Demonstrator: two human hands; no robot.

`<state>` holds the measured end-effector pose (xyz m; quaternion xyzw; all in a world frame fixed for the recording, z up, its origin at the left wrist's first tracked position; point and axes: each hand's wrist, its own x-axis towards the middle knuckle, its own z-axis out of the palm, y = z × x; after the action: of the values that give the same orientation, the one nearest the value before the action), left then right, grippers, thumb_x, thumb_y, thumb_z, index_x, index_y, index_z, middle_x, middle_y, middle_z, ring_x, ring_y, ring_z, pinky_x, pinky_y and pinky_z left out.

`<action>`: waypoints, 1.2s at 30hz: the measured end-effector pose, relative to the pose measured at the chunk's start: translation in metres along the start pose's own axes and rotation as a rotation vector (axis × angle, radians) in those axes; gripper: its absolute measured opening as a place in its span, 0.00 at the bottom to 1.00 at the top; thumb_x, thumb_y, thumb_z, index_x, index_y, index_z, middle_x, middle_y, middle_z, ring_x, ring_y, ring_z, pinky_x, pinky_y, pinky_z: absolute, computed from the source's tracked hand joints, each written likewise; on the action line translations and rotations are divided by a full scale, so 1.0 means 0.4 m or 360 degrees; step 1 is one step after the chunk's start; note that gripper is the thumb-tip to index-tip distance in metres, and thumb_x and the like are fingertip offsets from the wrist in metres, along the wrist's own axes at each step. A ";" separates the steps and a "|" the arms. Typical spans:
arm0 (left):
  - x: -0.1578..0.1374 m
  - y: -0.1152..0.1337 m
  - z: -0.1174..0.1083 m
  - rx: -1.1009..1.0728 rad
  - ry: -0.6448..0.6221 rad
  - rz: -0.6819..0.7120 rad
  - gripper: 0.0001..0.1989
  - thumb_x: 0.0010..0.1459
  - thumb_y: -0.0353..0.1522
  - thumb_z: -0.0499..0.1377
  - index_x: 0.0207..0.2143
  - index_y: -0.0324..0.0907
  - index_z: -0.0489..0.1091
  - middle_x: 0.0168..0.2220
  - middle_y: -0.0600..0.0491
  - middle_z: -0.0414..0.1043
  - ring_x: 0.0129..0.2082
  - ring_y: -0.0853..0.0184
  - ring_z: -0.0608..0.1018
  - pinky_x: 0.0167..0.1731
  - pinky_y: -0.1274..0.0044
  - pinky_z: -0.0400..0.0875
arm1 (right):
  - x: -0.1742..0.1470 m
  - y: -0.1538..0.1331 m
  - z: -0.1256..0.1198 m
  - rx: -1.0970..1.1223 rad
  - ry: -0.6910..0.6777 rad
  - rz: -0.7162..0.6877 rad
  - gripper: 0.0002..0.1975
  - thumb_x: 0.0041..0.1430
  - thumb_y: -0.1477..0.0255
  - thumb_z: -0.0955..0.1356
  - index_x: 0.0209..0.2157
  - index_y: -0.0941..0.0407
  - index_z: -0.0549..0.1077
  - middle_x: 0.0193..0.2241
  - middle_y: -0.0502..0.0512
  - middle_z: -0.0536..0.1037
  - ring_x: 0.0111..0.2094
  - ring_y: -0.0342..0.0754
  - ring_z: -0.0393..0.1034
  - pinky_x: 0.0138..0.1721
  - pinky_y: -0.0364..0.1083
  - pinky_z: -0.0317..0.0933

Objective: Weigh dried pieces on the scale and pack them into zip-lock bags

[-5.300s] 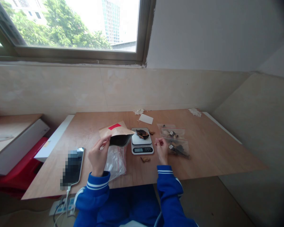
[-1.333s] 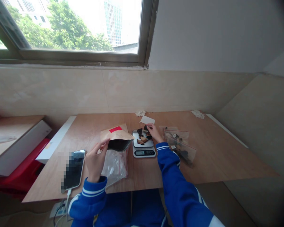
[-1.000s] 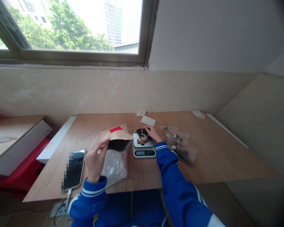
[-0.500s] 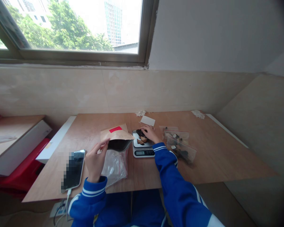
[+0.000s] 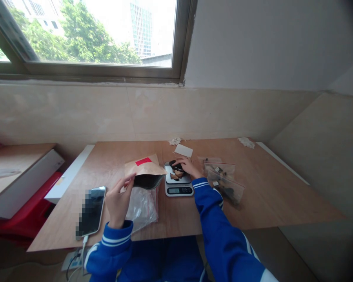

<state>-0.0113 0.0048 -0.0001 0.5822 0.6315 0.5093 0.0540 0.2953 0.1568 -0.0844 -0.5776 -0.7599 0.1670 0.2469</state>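
My left hand (image 5: 119, 203) pinches the near edge of a brown paper bag (image 5: 131, 166) with a red label. The bag's mouth gapes toward me and shows a dark lining. To its right is a white digital kitchen scale (image 5: 179, 190), holding tan and dark dried pieces (image 5: 175, 176). My right hand (image 5: 191, 167) is over the scale's platform, its fingers bent around dark dried pieces there. The fingertips partly hide those pieces. A clear plastic bag (image 5: 142, 209) lies partly under the paper bag.
Several zip bags (image 5: 223, 176) with dark contents lie right of the scale. Behind it are a white card (image 5: 184, 150) and crumpled tissue (image 5: 174, 141); another tissue (image 5: 246, 142) lies at the back right. A phone (image 5: 92, 211) with a charging cable (image 5: 84, 244) is at the left front.
My right hand has shifted slightly right on the scale, and its fingers have moved over the dark pieces. My left hand and the paper bag stay almost still.
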 end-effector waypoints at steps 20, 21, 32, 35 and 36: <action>0.002 0.001 0.001 0.0029 0.0029 0.0121 0.14 0.58 0.43 0.58 0.41 0.50 0.77 0.35 0.56 0.80 0.31 0.68 0.80 0.33 0.78 0.70 | -0.053 0.028 -0.026 0.0368 0.0294 -0.0080 0.19 0.57 0.79 0.59 0.43 0.52 0.78 0.48 0.55 0.75 0.52 0.50 0.65 0.57 0.53 0.55; 0.002 0.001 0.001 0.0033 0.0035 0.0126 0.14 0.58 0.44 0.58 0.41 0.50 0.77 0.35 0.55 0.80 0.31 0.67 0.80 0.33 0.78 0.70 | -0.062 0.037 -0.020 0.0441 0.0354 -0.0041 0.18 0.57 0.78 0.60 0.42 0.54 0.77 0.46 0.56 0.76 0.50 0.50 0.67 0.56 0.52 0.57; -0.004 0.009 -0.002 0.0015 -0.0010 0.0093 0.16 0.58 0.44 0.57 0.42 0.49 0.77 0.36 0.54 0.80 0.32 0.66 0.80 0.35 0.77 0.72 | -0.114 0.020 0.020 0.0766 0.0487 0.0228 0.15 0.57 0.72 0.63 0.47 0.58 0.69 0.39 0.59 0.76 0.38 0.48 0.71 0.43 0.49 0.67; -0.005 0.010 -0.001 -0.0001 -0.0021 0.0061 0.15 0.58 0.44 0.57 0.42 0.49 0.77 0.37 0.55 0.80 0.33 0.66 0.80 0.36 0.77 0.72 | -0.148 -0.053 -0.014 0.0552 0.0679 0.0159 0.13 0.59 0.71 0.63 0.44 0.58 0.70 0.42 0.62 0.74 0.43 0.52 0.69 0.48 0.53 0.64; -0.005 0.010 0.000 -0.0007 -0.0021 0.0046 0.15 0.58 0.44 0.58 0.42 0.50 0.77 0.36 0.55 0.80 0.33 0.67 0.80 0.35 0.77 0.72 | -0.168 -0.092 -0.026 0.0489 0.0796 0.0097 0.12 0.60 0.71 0.62 0.44 0.58 0.70 0.43 0.62 0.73 0.46 0.53 0.68 0.51 0.54 0.62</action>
<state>-0.0079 0.0022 0.0017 0.5945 0.6215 0.5075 0.0520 0.2860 0.0819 -0.0681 -0.5793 -0.6236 0.1399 0.5060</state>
